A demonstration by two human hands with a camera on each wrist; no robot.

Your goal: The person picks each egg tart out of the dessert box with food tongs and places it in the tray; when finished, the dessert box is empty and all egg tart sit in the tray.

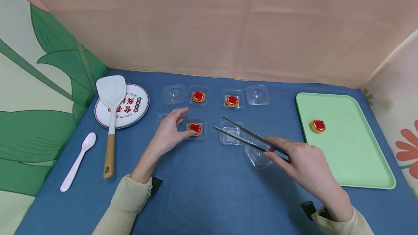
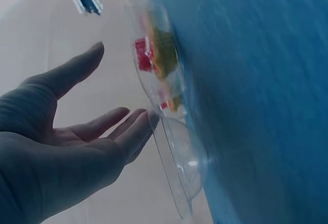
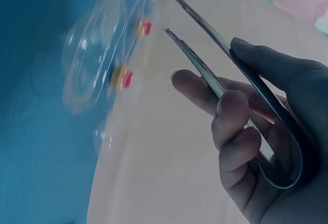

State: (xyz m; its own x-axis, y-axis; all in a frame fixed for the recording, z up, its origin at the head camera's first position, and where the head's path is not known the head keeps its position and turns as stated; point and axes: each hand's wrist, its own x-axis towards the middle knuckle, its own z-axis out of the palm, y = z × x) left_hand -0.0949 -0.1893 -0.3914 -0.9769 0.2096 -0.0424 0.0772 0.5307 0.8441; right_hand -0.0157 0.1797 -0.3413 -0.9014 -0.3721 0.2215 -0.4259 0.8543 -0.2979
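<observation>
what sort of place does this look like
Probably a small staged set for food handling rather than a working kitchen: a blue-covered table, with a plain beige backdrop behind it and a leaf-patterned panel along the left.

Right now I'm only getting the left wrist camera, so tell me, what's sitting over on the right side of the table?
Observer: A green tray with one small tart on it.
Operator: And the other hand, which I can't see, what does it hold?
Observer: The right hand holds metal tongs, their tips apart.
Operator: Is there anything in the box under those tongs, near the tips?
Observer: No, that clear box is empty.
</observation>
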